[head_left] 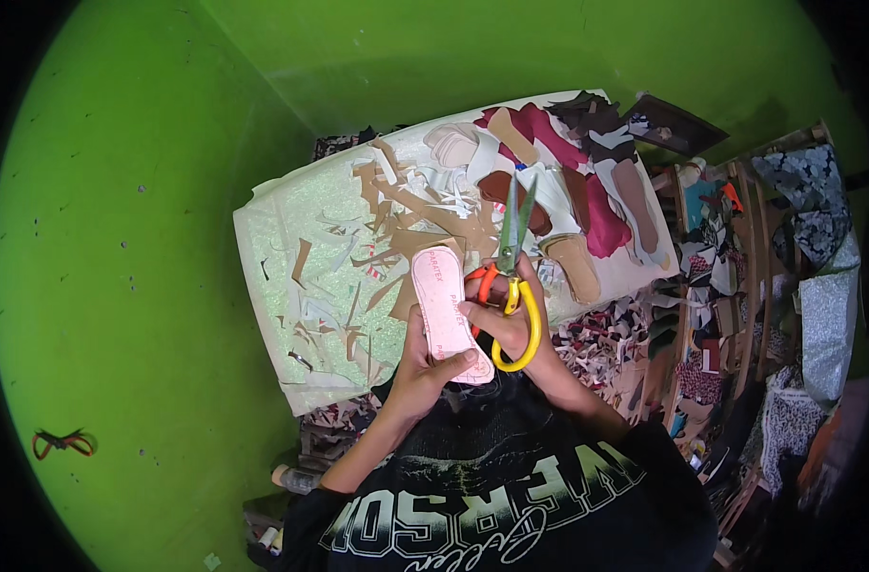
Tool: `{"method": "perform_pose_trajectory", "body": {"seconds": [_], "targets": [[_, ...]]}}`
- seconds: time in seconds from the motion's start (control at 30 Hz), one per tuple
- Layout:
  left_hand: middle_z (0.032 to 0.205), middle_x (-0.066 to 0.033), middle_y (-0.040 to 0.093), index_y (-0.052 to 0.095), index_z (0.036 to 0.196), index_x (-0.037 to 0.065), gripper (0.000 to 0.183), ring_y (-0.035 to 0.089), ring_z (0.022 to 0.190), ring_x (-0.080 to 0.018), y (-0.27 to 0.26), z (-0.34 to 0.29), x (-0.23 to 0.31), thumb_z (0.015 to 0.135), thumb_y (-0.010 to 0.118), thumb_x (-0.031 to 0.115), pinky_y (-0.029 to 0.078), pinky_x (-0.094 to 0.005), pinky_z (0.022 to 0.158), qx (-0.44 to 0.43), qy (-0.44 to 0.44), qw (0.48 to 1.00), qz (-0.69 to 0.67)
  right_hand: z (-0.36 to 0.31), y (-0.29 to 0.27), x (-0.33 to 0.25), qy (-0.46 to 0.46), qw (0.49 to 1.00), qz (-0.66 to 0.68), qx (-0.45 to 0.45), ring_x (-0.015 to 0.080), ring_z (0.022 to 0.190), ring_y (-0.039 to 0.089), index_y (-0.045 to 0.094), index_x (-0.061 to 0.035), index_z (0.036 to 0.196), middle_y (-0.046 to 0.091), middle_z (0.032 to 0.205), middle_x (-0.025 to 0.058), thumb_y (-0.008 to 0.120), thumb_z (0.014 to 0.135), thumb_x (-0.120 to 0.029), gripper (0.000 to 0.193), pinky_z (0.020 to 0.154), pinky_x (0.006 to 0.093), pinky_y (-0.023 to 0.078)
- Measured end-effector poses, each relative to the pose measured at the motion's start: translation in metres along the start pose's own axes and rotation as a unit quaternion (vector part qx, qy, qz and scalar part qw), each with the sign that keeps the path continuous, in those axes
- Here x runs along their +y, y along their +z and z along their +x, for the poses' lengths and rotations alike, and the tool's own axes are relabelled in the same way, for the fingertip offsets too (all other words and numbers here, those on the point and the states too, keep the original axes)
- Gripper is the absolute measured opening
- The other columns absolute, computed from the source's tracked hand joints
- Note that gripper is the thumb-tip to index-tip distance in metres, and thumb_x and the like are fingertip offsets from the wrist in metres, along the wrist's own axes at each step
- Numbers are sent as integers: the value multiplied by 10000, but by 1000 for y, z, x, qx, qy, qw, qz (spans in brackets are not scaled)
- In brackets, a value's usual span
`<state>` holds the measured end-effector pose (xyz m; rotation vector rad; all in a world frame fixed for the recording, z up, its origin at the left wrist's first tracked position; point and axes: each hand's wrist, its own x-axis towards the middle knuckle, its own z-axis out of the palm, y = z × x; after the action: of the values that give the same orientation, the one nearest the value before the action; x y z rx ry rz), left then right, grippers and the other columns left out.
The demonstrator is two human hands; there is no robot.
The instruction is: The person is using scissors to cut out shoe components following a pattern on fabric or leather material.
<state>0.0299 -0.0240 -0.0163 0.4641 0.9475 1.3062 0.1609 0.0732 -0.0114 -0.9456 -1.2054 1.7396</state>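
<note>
My left hand (419, 367) is closed on a pale pink insole (442, 300), its thumb pressed across the near end. The insole has red print and a drawn outline just inside its edge. In my right hand (516, 329) is a pair of scissors (513, 229) with one orange and one yellow handle. Their blades point away from me, slightly apart, and do not touch the insole. My right thumb rests against the insole's right edge. Beyond both hands lie brown and white offcuts (444, 214) on the table.
The pale, glittery table (272, 248) carries cut sole shapes (606, 205) in maroon, brown, tan and white at its far right. Fabric scraps (601, 348) pile up beside it. Wooden shelving (754, 276) with cloth stands at right, green walls (148, 238) behind and at left.
</note>
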Motion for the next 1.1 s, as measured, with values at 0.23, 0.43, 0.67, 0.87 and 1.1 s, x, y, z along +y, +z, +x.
{"method": "perform_pose_trajectory", "body": {"seconds": [0.23,0.43,0.67,0.87,1.1], "targets": [[1242,-92,593,414,1374,12,550,604,1064,-138,0,3,10,900,690,48,509,-312,916,9,48,990,135,-4,4,-7,-54,993,-100,-15,83,751,605,413,3,1062,636,804,59,729,768,52,434,726,229,491],[1025,-49,646,578,1167,-9,247,594,898,-84,-5,25,23,1018,554,187,491,-250,771,109,66,988,85,-14,9,-9,20,995,-85,-57,77,750,607,428,-13,1042,623,798,46,740,760,60,427,705,217,486],[921,-10,593,513,1134,7,194,515,791,-48,1,28,20,1026,540,166,423,-212,680,173,233,948,129,-18,0,-7,-48,985,-120,-117,93,722,548,396,-38,992,565,797,52,864,737,-161,547,654,259,466],[912,6,554,484,1110,48,183,474,766,-30,13,31,23,1038,520,212,385,-197,641,174,261,941,129,-25,-3,-16,-34,947,-232,-217,225,695,541,360,-29,1062,539,828,95,765,708,-652,823,664,354,468],[935,-9,555,465,1119,37,194,479,796,-40,9,32,26,1039,519,205,406,-201,669,181,268,936,140,-35,-1,-36,16,934,-232,-273,359,901,501,334,-14,1128,489,988,186,660,788,-212,511,855,424,421]]}}
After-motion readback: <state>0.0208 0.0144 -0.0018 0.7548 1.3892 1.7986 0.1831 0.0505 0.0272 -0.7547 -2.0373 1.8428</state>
